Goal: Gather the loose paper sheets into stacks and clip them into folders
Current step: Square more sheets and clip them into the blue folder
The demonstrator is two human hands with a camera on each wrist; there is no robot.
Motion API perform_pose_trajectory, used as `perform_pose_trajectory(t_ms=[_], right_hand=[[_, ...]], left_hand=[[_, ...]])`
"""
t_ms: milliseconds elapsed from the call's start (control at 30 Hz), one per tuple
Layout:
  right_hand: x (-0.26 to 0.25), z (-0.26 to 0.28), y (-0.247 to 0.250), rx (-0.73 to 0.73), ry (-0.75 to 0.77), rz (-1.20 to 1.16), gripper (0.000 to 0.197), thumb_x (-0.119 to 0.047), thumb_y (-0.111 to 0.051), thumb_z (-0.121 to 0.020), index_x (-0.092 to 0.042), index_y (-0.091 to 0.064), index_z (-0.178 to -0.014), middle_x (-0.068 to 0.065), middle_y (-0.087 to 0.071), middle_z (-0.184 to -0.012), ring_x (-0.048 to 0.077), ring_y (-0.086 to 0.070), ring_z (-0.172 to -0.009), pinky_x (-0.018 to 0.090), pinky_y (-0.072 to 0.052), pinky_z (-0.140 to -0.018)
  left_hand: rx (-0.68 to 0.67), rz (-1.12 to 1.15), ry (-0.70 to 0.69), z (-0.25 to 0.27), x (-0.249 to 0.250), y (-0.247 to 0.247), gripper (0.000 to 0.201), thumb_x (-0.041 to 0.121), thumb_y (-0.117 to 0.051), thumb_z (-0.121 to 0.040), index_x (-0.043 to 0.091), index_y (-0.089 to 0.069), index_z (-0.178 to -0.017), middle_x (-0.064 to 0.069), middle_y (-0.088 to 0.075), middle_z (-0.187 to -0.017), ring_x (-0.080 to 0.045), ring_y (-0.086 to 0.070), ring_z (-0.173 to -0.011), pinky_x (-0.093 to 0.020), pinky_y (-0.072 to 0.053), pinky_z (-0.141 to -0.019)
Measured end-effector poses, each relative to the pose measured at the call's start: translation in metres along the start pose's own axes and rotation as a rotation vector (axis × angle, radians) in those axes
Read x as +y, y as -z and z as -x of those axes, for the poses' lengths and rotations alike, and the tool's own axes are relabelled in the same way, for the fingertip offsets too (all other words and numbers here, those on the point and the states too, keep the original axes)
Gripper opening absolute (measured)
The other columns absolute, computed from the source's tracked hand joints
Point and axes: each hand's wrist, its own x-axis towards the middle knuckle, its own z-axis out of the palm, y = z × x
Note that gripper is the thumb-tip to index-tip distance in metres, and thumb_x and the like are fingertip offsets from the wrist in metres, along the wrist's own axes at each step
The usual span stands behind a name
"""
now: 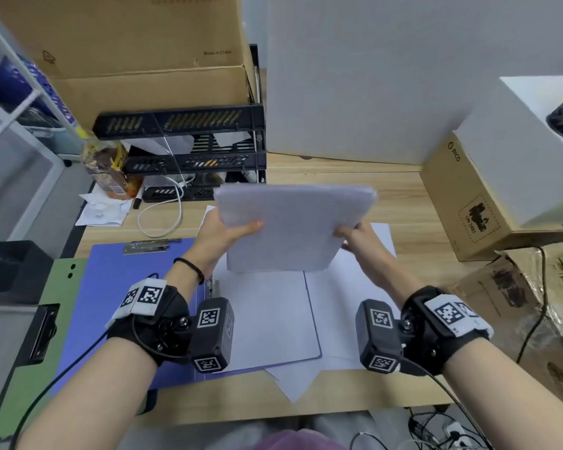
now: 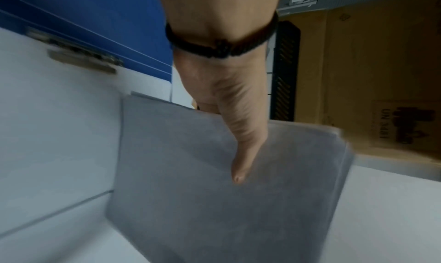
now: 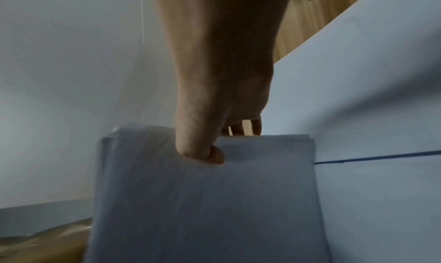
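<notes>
Holding a thick stack of white paper sheets (image 1: 293,227) between them, both hands are raised above the light wooden desk (image 1: 407,203), so the stack hangs in the air, tilted, over an open blue folder (image 1: 124,287) with single white sheets (image 1: 273,319) lying on its right half. The left hand (image 1: 223,232) grips the stack's left edge: in the left wrist view its thumb (image 2: 241,153) lies flat and straight on the near face of the sheets, with the other fingers hidden behind them. The right hand (image 1: 358,237) pinches the right edge; the right wrist view shows its thumb (image 3: 203,150) bent and pressed onto the paper, fingers tucked underneath. Both forearms reach forward, each wrist wearing a black camera mount with square markers, and a thin black band circles the left wrist.

Left of the blue folder lies a green clipboard (image 1: 36,319) with a black clip. The folder's silver metal clip (image 1: 147,245) sits at its far left edge. Beyond the stack stands a black slotted plastic document tray (image 1: 189,147), and behind it a large brown cardboard box (image 1: 137,43).
</notes>
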Motion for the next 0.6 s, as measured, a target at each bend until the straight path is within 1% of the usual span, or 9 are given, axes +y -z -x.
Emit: perform_pose_trajectory(t_ms=[67,133,200,300,400,433,533,567,600], right_hand=[[0.019,0.006,-0.002,-0.056,-0.065,0.057,0.037,0.001,-0.044,-0.091,-0.022,-0.056,-0.118,-0.012,-0.062,-0.11,0.002,-0.055,-0.097,0.019,-0.041,-0.073],[0.032,0.007,-0.003,-0.097,-0.101,0.069,0.033,-0.008,-0.05,-0.095,-0.02,-0.054,-0.126,-0.009,-0.062,-0.118,0.005,-0.056,-0.104,0.016,-0.042,-0.077],[0.031,0.004,0.0,-0.098,-0.098,0.063,0.029,-0.02,-0.059,-0.095,-0.021,-0.058,-0.123,-0.008,-0.066,-0.12,0.006,-0.061,-0.107,0.018,-0.047,-0.081],[0.022,-0.007,0.011,-0.1,-0.079,0.066,0.027,-0.027,-0.061,-0.093,-0.019,-0.064,-0.119,-0.008,-0.071,-0.113,0.007,-0.068,-0.102,0.02,-0.053,-0.08],[0.025,-0.017,0.019,-0.163,-0.128,0.119,0.026,-0.027,-0.058,-0.095,-0.014,-0.064,-0.117,-0.002,-0.073,-0.109,0.013,-0.071,-0.096,0.024,-0.057,-0.079],[0.032,-0.02,0.021,-0.184,-0.155,0.144,0.027,-0.025,-0.057,-0.095,-0.011,-0.064,-0.117,0.001,-0.073,-0.109,0.017,-0.071,-0.096,0.027,-0.057,-0.081],[0.064,-0.026,0.018,-0.25,-0.25,0.205,0.028,-0.021,-0.054,-0.095,-0.007,-0.064,-0.117,0.007,-0.072,-0.109,0.024,-0.07,-0.095,0.031,-0.055,-0.077],[0.073,-0.027,0.017,-0.275,-0.292,0.224,0.028,-0.019,-0.053,-0.094,-0.007,-0.063,-0.118,0.007,-0.072,-0.109,0.024,-0.07,-0.094,0.03,-0.054,-0.073],[0.082,-0.027,0.015,-0.298,-0.337,0.243,0.029,-0.017,-0.051,-0.094,-0.007,-0.063,-0.118,0.008,-0.071,-0.109,0.025,-0.069,-0.093,0.03,-0.053,-0.071]], left_hand=[[-0.001,-0.054,0.072,0.008,-0.018,0.001,0.035,0.01,-0.075,-0.077,0.03,-0.064,-0.104,0.009,-0.071,-0.105,-0.008,-0.066,-0.101,-0.024,-0.05,-0.085],[-0.004,-0.077,0.12,0.015,-0.033,0.0,0.034,0.013,-0.073,-0.08,0.034,-0.062,-0.106,0.013,-0.07,-0.106,-0.004,-0.064,-0.103,-0.022,-0.049,-0.085],[-0.028,-0.077,0.133,0.017,-0.035,-0.004,0.033,0.014,-0.07,-0.083,0.033,-0.061,-0.108,0.013,-0.069,-0.108,-0.001,-0.064,-0.101,-0.017,-0.05,-0.083],[-0.034,-0.064,0.175,0.011,-0.031,-0.007,0.035,0.017,-0.074,-0.08,0.029,-0.062,-0.11,0.012,-0.07,-0.111,-0.003,-0.066,-0.101,-0.016,-0.052,-0.08],[-0.013,-0.149,0.25,0.005,-0.035,-0.012,0.036,0.025,-0.072,-0.083,0.025,-0.059,-0.116,0.007,-0.067,-0.115,-0.01,-0.066,-0.102,-0.026,-0.053,-0.086],[-0.01,-0.195,0.289,0.004,-0.041,-0.013,0.035,0.024,-0.069,-0.086,0.023,-0.057,-0.119,0.004,-0.066,-0.117,-0.012,-0.065,-0.102,-0.028,-0.053,-0.085],[0.013,-0.292,0.43,0.006,-0.065,-0.016,0.03,0.019,-0.06,-0.092,0.018,-0.054,-0.121,-0.001,-0.065,-0.115,-0.012,-0.064,-0.091,-0.023,-0.051,-0.067],[0.029,-0.3,0.477,0.008,-0.074,-0.014,0.029,0.016,-0.057,-0.093,0.017,-0.054,-0.122,-0.003,-0.065,-0.115,-0.016,-0.065,-0.092,-0.027,-0.053,-0.068],[0.052,-0.306,0.517,0.01,-0.082,-0.012,0.029,0.012,-0.055,-0.093,0.015,-0.054,-0.122,-0.005,-0.065,-0.115,-0.021,-0.065,-0.094,-0.032,-0.056,-0.073]])
